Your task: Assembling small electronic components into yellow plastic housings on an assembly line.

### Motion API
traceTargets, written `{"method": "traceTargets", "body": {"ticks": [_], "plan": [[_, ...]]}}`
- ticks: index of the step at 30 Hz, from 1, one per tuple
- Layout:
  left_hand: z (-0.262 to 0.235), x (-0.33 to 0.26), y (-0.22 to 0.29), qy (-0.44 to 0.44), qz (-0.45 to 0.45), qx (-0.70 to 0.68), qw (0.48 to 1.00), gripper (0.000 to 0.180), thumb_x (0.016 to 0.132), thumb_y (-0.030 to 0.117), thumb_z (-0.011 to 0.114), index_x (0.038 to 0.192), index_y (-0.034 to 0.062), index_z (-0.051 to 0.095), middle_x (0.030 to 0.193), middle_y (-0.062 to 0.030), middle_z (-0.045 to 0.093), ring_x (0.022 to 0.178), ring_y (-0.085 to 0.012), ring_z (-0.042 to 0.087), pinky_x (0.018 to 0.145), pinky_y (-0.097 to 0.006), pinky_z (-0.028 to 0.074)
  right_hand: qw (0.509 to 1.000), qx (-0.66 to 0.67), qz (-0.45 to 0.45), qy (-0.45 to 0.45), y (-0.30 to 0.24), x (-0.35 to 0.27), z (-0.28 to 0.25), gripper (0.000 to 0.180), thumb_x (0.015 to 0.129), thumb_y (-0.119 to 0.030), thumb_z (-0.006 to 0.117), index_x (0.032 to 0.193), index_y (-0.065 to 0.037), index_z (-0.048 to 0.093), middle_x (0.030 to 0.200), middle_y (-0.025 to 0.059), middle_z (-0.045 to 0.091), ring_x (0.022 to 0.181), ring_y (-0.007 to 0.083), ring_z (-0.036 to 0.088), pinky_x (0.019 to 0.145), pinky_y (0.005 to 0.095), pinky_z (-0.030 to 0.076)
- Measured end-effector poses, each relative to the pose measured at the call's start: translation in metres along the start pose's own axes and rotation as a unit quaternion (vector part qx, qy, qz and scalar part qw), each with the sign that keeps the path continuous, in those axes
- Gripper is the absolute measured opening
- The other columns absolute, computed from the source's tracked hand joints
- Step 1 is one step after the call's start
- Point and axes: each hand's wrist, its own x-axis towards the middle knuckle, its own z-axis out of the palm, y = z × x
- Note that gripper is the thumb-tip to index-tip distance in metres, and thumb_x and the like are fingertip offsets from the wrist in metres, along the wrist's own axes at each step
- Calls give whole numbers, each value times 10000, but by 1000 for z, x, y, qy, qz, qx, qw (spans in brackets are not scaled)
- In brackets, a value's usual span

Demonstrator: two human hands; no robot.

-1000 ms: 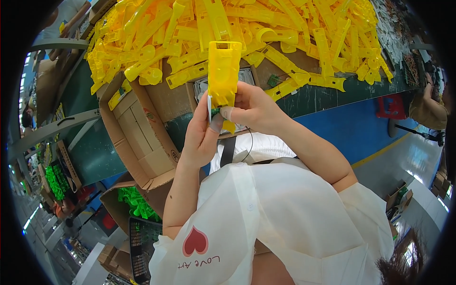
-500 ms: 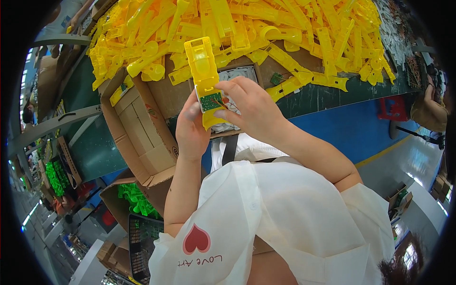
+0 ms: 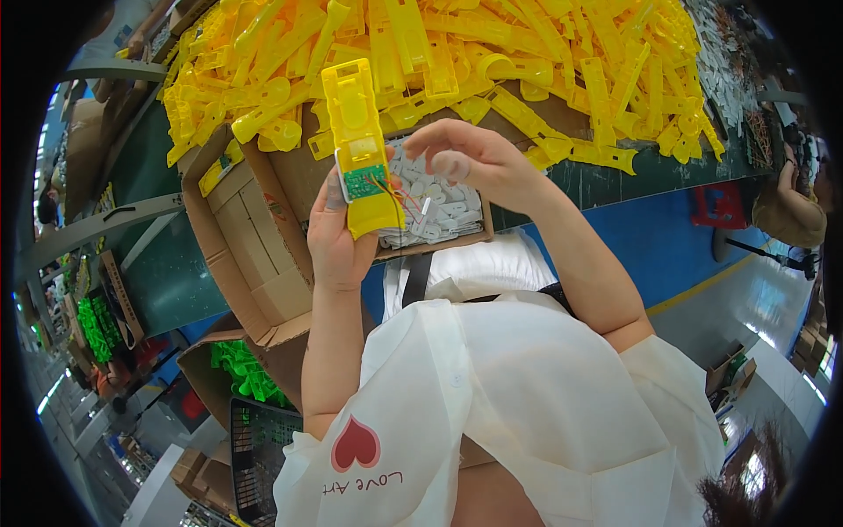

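The left hand is gripping a long yellow plastic housing by its lower end, holding it upright above the near edge of the tabletop, in front of the person's chest. A small green circuit board is sitting in the open face of the housing, and thin red and dark wires are trailing from it toward the right. The right hand is hovering just beside the housing with its fingers loosely curled and holding nothing that can be made out; whether a fingertip is touching the wires cannot be told. Behind both hands an open cardboard box is lying at the tabletop's near edge, with a heap of small white parts inside it. Across the far side of the tabletop a big pile of yellow plastic parts is spreading from edge to edge. Lower left, beneath the tabletop, green parts are filling another box.
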Motion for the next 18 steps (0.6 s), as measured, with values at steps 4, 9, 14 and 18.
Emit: {"method": "traceTargets", "body": {"ticks": [4, 9, 14, 18], "plan": [[5, 11, 12, -25, -15, -31, 999, 431, 895, 288, 387, 1198, -19, 383, 1156, -208, 456, 895, -251, 538, 746, -351, 472, 985, -39, 106, -134, 15, 1, 6, 470, 732, -173, 669, 1143, -60, 471, 984, 25, 548, 683, 65, 455, 641, 184, 423], [-4, 18, 34, -12, 77, 50, 996, 413, 900, 257, 388, 1214, -10, 369, 1162, -212, 452, 924, -278, 528, 761, -380, 473, 956, -50, 230, -176, 13, -1, 2, 347, 710, -138, 688, 1007, -34, 542, 814, 19, 577, 633, 74, 480, 600, 216, 431], [3, 21, 50, -46, 61, 63, 995, 410, 906, 255, 370, 1231, 5, 360, 1179, -230, 439, 913, -295, 538, 757, -375, 474, 980, -157, 103, -66, -6, 26, 3, 605, 660, -201, 737, 1165, -78, 428, 806, 31, 536, 615, 91, 447, 580, 217, 405], [7, 23, 46, -68, 51, 30, 996, 405, 903, 249, 394, 1216, -8, 395, 1167, -203, 466, 946, -264, 532, 813, -363, 442, 966, -72, 153, -195, 1, 40, 18, 360, 707, -194, 701, 1007, -53, 559, 751, 14, 558, 665, 78, 486, 612, 207, 396]]}}
